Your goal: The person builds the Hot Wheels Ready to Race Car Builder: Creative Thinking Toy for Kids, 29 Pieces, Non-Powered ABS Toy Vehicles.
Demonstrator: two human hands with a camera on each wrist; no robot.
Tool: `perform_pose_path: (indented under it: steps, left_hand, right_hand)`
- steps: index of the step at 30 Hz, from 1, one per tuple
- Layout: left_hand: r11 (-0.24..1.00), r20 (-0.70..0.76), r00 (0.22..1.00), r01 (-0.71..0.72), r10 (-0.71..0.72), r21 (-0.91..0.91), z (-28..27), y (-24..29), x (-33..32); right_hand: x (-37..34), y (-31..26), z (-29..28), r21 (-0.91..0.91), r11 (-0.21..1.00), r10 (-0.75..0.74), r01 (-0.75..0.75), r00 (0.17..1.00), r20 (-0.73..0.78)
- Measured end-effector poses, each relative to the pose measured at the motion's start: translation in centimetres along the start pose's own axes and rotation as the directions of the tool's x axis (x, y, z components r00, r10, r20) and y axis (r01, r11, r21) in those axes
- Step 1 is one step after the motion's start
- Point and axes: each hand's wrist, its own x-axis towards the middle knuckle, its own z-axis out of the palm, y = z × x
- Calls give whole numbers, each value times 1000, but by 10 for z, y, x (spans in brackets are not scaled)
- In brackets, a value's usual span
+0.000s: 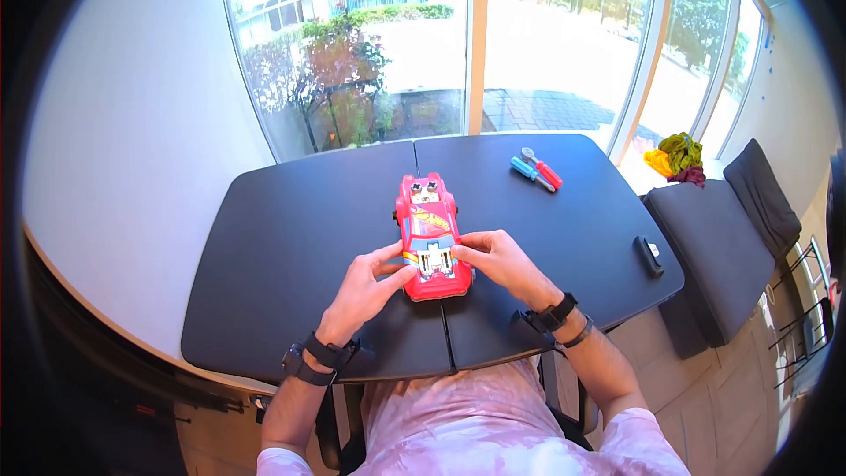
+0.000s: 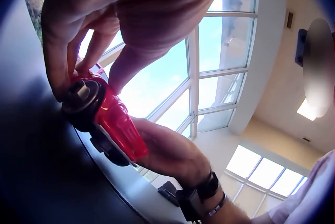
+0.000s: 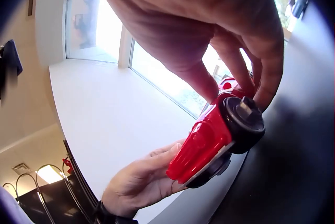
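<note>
A red toy car (image 1: 431,222) with a silver engine piece and yellow lettering lies lengthwise across the middle of the black table. My left hand (image 1: 363,290) grips its left side near the rear, thumb on the body's edge. On the opposite side my right hand (image 1: 504,264) holds it, the thumb by the engine piece. In the left wrist view the fingers of my left hand (image 2: 120,25) curl over the car (image 2: 120,124) beside a black wheel. The right wrist view has my right hand (image 3: 209,30) around the car (image 3: 201,143), above another black wheel.
A blue-handled tool (image 1: 531,173) and a red-handled tool (image 1: 545,171) lie at the back right of the table (image 1: 291,238). A small black object (image 1: 649,256) sits near the right edge. Beyond stands a dark chair (image 1: 718,247) with colourful cloths (image 1: 679,159).
</note>
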Motion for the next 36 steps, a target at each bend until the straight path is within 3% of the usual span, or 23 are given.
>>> perform_pose_path:
  steps: [9,28,31,34,36]
  left_hand:
    - [982,-29,997,81,-78,170,0,-10,4]
    - [986,25,992,116,-120,117,4,8,2]
    - [978,19,988,152,-156,142,2,7,2]
    - [969,-44,979,202,-198,145,1,13,-3]
    - [958,-67,975,219,-210,187,-3,20,-7]
  right_hand:
    - [8,9,0,-55,998,-17,17,1000,9]
    - [7,9,-1,-46,999,7,-5,1000,23]
    - [7,9,-2,-4,1000,18,-18,998,57]
    - [-1,-1,-5,-91,993,67,-69,998,-18]
    - [-7,-12,-9,-81,993,81,-80,997,14]
